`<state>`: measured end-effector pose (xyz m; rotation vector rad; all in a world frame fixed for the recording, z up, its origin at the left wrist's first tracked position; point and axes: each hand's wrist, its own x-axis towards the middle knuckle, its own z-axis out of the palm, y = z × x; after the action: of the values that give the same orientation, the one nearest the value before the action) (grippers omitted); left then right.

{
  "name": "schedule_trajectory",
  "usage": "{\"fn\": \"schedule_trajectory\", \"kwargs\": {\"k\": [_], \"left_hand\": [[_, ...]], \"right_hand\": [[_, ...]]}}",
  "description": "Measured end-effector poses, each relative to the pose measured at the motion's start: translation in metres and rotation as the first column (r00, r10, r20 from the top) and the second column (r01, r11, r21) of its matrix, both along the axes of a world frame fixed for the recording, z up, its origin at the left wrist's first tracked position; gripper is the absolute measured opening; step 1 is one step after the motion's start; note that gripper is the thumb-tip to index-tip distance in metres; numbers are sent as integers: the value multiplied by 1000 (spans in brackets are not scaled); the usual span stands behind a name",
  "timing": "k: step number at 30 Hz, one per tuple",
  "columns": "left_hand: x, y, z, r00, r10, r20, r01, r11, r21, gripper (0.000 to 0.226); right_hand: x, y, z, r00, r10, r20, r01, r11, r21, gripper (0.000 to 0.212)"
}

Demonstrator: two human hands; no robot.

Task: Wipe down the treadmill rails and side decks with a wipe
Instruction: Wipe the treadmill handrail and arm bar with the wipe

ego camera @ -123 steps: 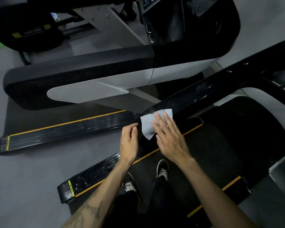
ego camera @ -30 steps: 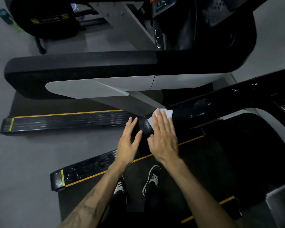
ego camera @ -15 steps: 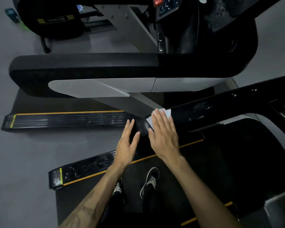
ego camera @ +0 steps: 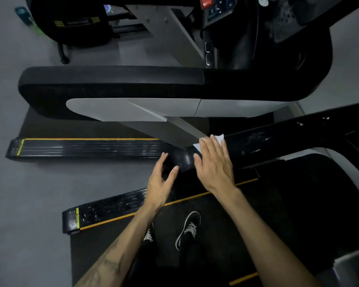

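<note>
A white wipe (ego camera: pixel 219 138) lies on the near end of the glossy black left handrail (ego camera: pixel 278 139). My right hand (ego camera: pixel 215 165) presses flat on it with straight fingers, covering most of it. My left hand (ego camera: pixel 161 183) hovers just left of the rail's rounded end (ego camera: pixel 182 159), fingers spread and relaxed, thumb near the end cap, holding nothing. Below both hands runs the black left side deck (ego camera: pixel 112 206) with its orange edge stripe. I stand on the belt (ego camera: pixel 226 235).
A neighbouring treadmill stands to the left, with a thick black and grey handrail (ego camera: pixel 116 85) and its own side deck (ego camera: pixel 87 147). Its console with a red stop button (ego camera: pixel 206 2) is at the top. Grey floor (ego camera: pixel 29 193) lies between the machines.
My right hand has slid the wipe a little further up the rail, so less of it shows. My left hand has stayed beside the rail end, fingers spreading slightly.
</note>
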<state>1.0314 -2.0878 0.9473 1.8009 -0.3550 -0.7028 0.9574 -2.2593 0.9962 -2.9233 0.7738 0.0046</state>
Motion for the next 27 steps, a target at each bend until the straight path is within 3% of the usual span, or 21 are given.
{"fn": "schedule_trajectory", "kwargs": {"k": [4,8,11,15,19,23,27], "left_hand": [[4,3,-4,999,35,-7,-35,999,-4,52],[9,9,-12,997,50,52,-50,999,0,38],[13,14,-14,993,83,83,-85,996,21,32],[16,14,-11,989,77,125,-78,997,8,33],[17,2,-3,969,21,244,-11,999,-42,33],[15,-14,13,940,-53,337,61,998,-11,39],[10,-29,18,928,-80,364,85,996,2,39]], "right_hand": [[36,22,9,1000,1,-26,-2,1000,-29,72],[59,53,8,987,134,-85,-134,991,14,80],[52,56,0,959,276,-62,-274,961,45,69],[15,34,-6,917,388,89,-391,920,20,51],[-2,22,-6,955,240,172,-243,970,-7,57],[8,13,-7,992,52,112,-49,998,-25,61],[-12,22,-13,976,163,148,-162,987,-18,62]]}}
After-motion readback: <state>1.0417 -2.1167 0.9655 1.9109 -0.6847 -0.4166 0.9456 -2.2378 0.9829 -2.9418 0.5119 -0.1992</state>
